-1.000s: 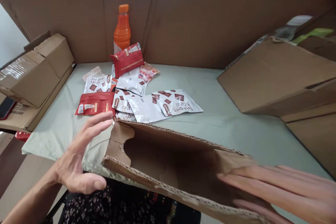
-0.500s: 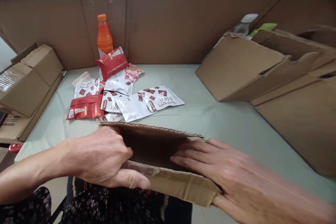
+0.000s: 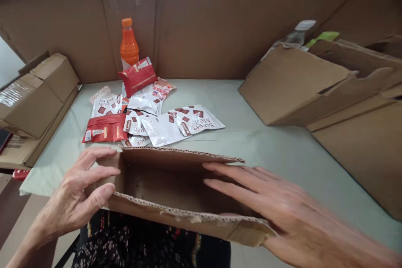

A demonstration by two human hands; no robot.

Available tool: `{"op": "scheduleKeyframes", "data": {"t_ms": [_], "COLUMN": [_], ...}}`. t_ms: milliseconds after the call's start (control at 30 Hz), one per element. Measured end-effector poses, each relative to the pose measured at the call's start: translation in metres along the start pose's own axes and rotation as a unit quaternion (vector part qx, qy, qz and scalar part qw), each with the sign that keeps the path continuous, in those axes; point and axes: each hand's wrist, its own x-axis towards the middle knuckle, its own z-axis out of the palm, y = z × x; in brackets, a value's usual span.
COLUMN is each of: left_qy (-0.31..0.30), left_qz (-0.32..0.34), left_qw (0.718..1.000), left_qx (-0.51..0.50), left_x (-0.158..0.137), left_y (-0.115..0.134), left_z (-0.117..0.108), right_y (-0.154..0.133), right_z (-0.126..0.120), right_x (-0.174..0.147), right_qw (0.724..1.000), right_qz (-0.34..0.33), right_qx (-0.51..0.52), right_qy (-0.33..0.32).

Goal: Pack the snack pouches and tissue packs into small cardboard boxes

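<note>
Well nearer the person than the orange bottle (image 3: 129, 46), and mostly to its right, lies the open box (image 3: 188, 217), long, with its mouth facing up; whether its base rests on the table (image 3: 251, 146) or on the lap is hidden. It should be light and dry to the touch, stiff along the long walls but weak at the raw corrugated rims and the end flaps, where a hard pinch could crease it; the best hold would be low on both ends, palms against the short sides. The left hand (image 3: 83, 192), nearer than the bottle and to its left, has its fingers apart around the left end; the right hand (image 3: 266, 197), nearer and far to the bottle's right, lies over the right end with its visible fingers straight and parted, reaching inside, though I cannot tell how firmly they press. Half a second ago the left hand was hooked over its end, fingers inside; now it sits back, baring the end panel and more of the inside; the right hand's place is nearly unchanged.
</note>
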Motion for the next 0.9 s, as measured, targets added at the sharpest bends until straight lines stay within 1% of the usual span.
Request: {"op": "scheduleKeyframes", "data": {"t_ms": [33,100,167,233,300,400,500,600,667,800,900], "left_qy": [0.024,0.04,0.026,0.01,0.006,0.018,0.025,0.0,-0.018,-0.044,-0.056], "left_qz": [-0.017,-0.047,-0.068,-0.08,-0.087,-0.092,-0.105,-0.126,-0.134,-0.138,-0.134], "left_qw": [0.999,0.996,0.992,0.988,0.986,0.987,0.987,0.986,0.984,0.984,0.986], "left_qx": [-0.026,-0.07,-0.104,-0.128,-0.139,-0.131,-0.117,-0.112,-0.114,-0.102,-0.081], "left_x": [-0.003,-0.004,-0.003,-0.001,0.002,0.002,0.002,0.001,0.002,0.002,0.001], "left_y": [-0.002,-0.005,-0.008,-0.011,-0.013,-0.015,-0.016,-0.018,-0.02,-0.024,-0.026], "left_z": [0.005,0.014,0.018,0.019,0.019,0.022,0.028,0.032,0.034,0.034,0.035], "right_y": [0.0,0.0,-0.001,-0.002,-0.002,-0.002,0.001,0.005,0.006,0.007,0.006], "right_z": [0.0,0.001,0.003,0.007,0.011,0.016,0.017,0.018,0.02,0.026,0.029], "right_x": [0.001,0.002,0.001,-0.002,-0.005,-0.007,-0.005,-0.002,0.0,-0.002,-0.004], "right_qw": [1.0,0.999,0.998,0.997,0.995,0.993,0.992,0.994,0.995,0.996,0.995], "right_qz": [0.0,0.002,0.018,0.045,0.072,0.096,0.1,0.087,0.082,0.087,0.092], "right_qx": [0.004,0.022,0.045,0.064,0.07,0.072,0.063,0.051,0.036,0.009,0.014], "right_qy": [0.01,0.026,0.03,0.019,0.011,0.017,0.035,0.05,0.048,0.037,0.038]}}
